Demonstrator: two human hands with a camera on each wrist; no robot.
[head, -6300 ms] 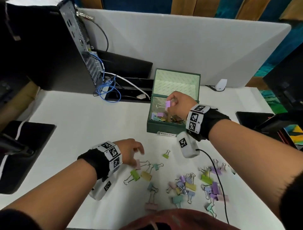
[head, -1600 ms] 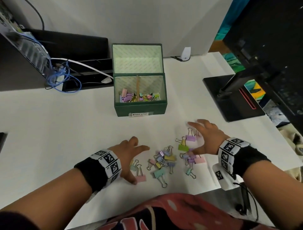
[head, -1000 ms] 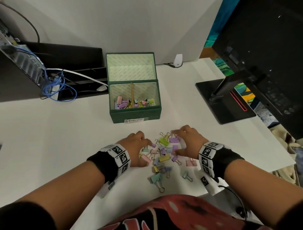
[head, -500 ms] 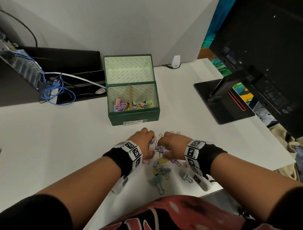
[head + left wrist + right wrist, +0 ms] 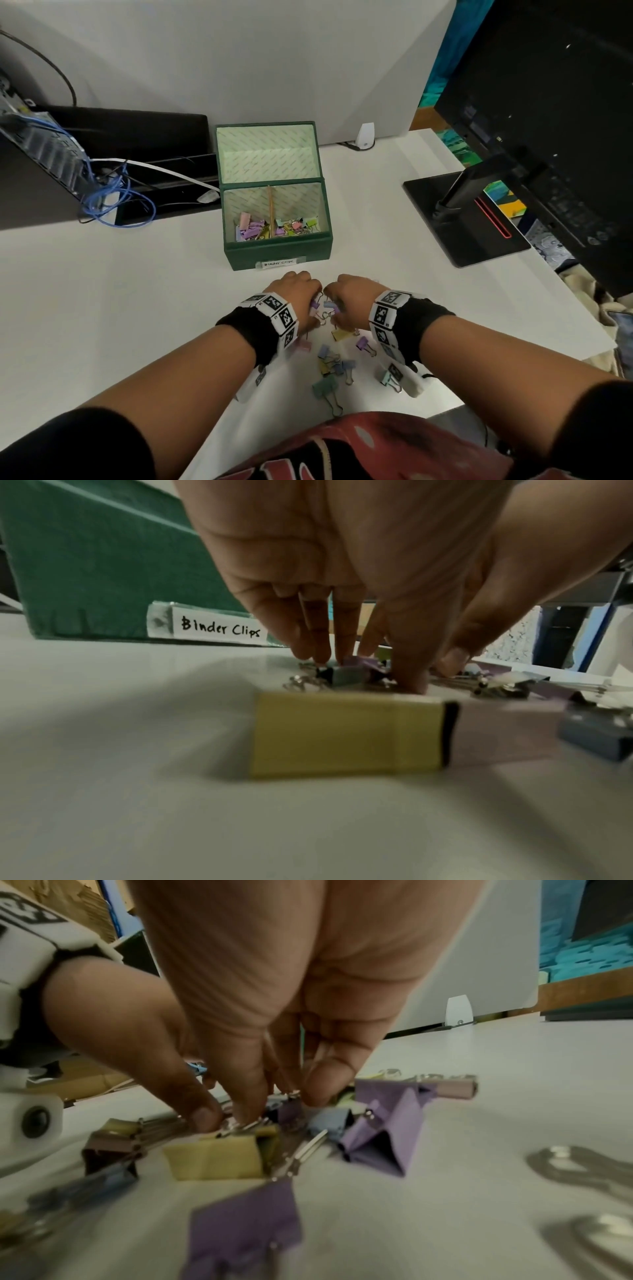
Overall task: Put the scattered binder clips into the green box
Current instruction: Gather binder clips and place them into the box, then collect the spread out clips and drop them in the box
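The green box (image 5: 277,251) stands open on the white table, its lid up, with several pastel binder clips in its front compartment (image 5: 274,226). Just in front of its label, my left hand (image 5: 303,296) and right hand (image 5: 342,299) meet, their fingers curled down round a small heap of clips (image 5: 325,308). In the left wrist view the left hand (image 5: 363,669) presses its fingertips onto the heap, with a yellow clip (image 5: 346,734) close to the camera. The right hand (image 5: 287,1102) pinches wire handles in the heap. More clips lie behind the hands: yellow (image 5: 339,334), purple (image 5: 363,342), teal (image 5: 323,385).
A monitor (image 5: 548,120) on a black stand (image 5: 469,219) fills the right side. At the back left, a computer case with blue cables (image 5: 109,202) sits before a white divider panel (image 5: 239,61). A small white device (image 5: 365,135) sits behind the box. The table's near edge lies close behind the clips.
Both hands swept inward from either side of the scattered clips and now meet, closer to the box. They bunched several clips between them and left others behind.
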